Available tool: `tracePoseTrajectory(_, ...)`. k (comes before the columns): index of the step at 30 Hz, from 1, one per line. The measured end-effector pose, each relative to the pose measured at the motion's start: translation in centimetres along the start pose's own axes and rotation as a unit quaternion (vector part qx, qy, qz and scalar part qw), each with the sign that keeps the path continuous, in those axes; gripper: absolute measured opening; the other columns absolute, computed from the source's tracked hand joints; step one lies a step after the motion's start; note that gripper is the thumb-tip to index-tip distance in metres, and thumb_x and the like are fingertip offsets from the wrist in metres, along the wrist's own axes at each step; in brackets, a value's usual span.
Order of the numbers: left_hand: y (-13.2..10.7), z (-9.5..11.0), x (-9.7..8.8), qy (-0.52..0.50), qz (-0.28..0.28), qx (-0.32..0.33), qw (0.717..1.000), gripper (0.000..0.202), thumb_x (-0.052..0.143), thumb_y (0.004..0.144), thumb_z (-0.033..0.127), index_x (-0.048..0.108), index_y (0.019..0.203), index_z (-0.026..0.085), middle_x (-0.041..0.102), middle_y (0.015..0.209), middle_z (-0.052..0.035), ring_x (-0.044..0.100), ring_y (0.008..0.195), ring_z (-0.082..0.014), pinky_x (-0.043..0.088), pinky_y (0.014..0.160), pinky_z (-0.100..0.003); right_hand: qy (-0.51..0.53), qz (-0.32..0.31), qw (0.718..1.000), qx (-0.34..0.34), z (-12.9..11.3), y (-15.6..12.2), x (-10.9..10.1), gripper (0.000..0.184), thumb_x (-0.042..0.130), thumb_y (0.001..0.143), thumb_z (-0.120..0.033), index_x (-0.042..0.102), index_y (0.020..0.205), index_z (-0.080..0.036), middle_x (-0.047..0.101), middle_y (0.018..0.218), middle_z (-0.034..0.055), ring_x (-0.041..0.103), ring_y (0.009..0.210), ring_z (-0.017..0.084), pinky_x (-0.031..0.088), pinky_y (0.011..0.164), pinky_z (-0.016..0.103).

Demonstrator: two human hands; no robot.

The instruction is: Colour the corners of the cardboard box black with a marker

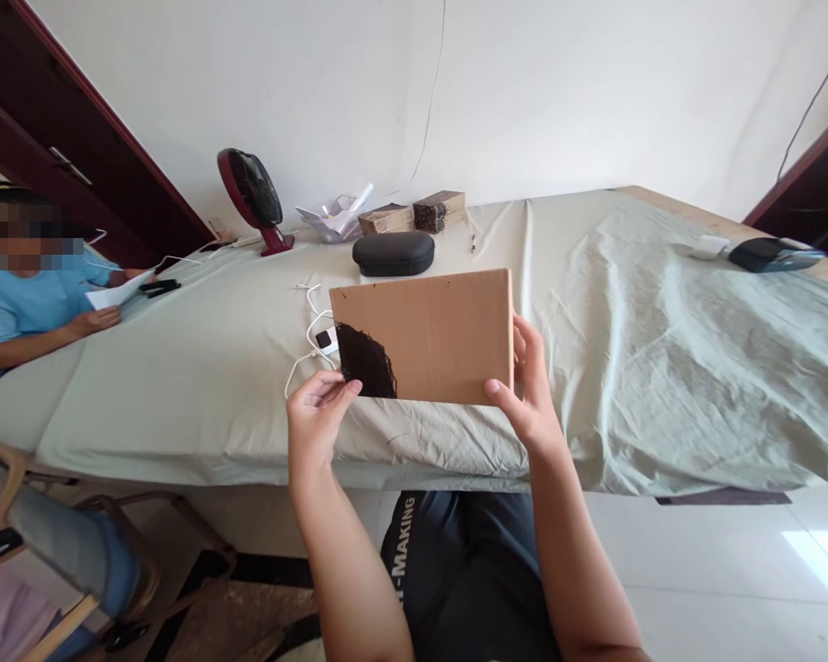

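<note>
Gripping a brown cardboard box (448, 336) from both sides, two bare hands held it, in the head view, over the near part of a table spread with a pale green cloth (200, 386), its broad face turned toward the camera. The left hand (321, 402) pinched the lower left corner, its thumb in front beside a ragged-edged black patch (365, 363), its other fingers partly hidden. The right hand (530, 395) clasped the lower right corner, thumb on the front and fingers curled round the right side; whether the box touched the cloth could not be told. Just beyond it lay a black case (393, 255), with two smaller cartons (440, 211) behind that, next to a clear plastic bag (335, 221) and, farther left, a dark red fan (257, 190). A small white gadget (331, 342) showed just beside the box's left edge. At the far left, a co-worker (6, 308) in blue held a white sheet (120, 292), and well off to the right lay a black pouch (759, 255).
</note>
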State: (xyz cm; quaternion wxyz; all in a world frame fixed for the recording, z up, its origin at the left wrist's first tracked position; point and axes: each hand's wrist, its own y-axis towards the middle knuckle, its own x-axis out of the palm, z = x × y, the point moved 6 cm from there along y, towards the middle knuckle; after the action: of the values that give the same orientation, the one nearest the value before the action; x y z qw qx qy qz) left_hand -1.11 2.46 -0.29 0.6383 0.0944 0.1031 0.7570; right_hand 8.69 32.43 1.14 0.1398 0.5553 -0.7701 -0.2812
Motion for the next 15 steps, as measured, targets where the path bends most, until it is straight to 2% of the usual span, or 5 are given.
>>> tracePoseTrajectory(2,-0.1,-0.1,0.4,-0.003,-0.04,-0.014,0.999,0.042,0.096,0.063,0.042,0.071,0.087,0.018,0.077,0.09,-0.0066,0.075,0.085,-0.0198,0.062,0.083,-0.031,0.001,0.018,1.0,-0.014,-0.2,0.0,-0.1,0.086,0.073,0.092,-0.065,0.033,0.165,-0.043,0.025,0.181,0.0042,0.023,0.167,0.038,0.036,0.129,0.067)
tracePoseTrajectory(4,-0.2,-0.6,1.1,-0.015,-0.089,-0.035,0.995,0.055,0.096,0.064,0.044,0.072,0.106,0.02,0.08,0.108,-0.0104,0.077,0.099,-0.0248,0.063,0.089,-0.035,-0.008,0.026,0.998,-0.048,-0.8,0.0,-0.3,0.088,0.076,0.089,-0.064,0.037,0.164,-0.043,0.024,0.181,0.0022,0.023,0.167,0.04,0.032,0.131,0.068)
tracePoseTrajectory(6,-0.4,-1.5,1.8,-0.033,-0.126,-0.054,0.99,0.068,0.099,0.06,0.046,0.069,0.116,0.021,0.079,0.119,-0.0122,0.076,0.112,-0.0292,0.063,0.096,-0.039,-0.016,0.02,0.996,-0.091,-1.6,0.0,-0.3,0.089,0.077,0.087,-0.065,0.039,0.165,-0.042,0.024,0.181,0.0013,0.024,0.166,0.042,0.029,0.132,0.069)
tracePoseTrajectory(10,-0.2,-3.5,2.7,-0.073,-0.156,-0.082,0.982,0.073,0.103,0.047,0.049,0.067,0.104,0.021,0.079,0.115,-0.0115,0.074,0.118,-0.0326,0.063,0.099,-0.043,-0.021,-0.011,0.988,-0.153,-2.9,0.1,-0.1,0.085,0.076,0.088,-0.061,0.043,0.164,-0.041,0.029,0.18,0.0003,0.021,0.167,0.042,0.022,0.133,0.071)
tracePoseTrajectory(15,0.4,-4.6,2.6,-0.063,-0.142,-0.086,0.984,0.078,0.104,0.043,0.043,0.066,0.107,0.018,0.078,0.103,-0.0096,0.075,0.103,-0.0297,0.063,0.089,-0.04,-0.026,-0.056,0.989,-0.132,-2.6,0.2,0.5,0.081,0.067,0.097,-0.058,0.035,0.169,-0.042,0.022,0.182,-0.0051,0.011,0.169,0.038,0.012,0.137,0.069)
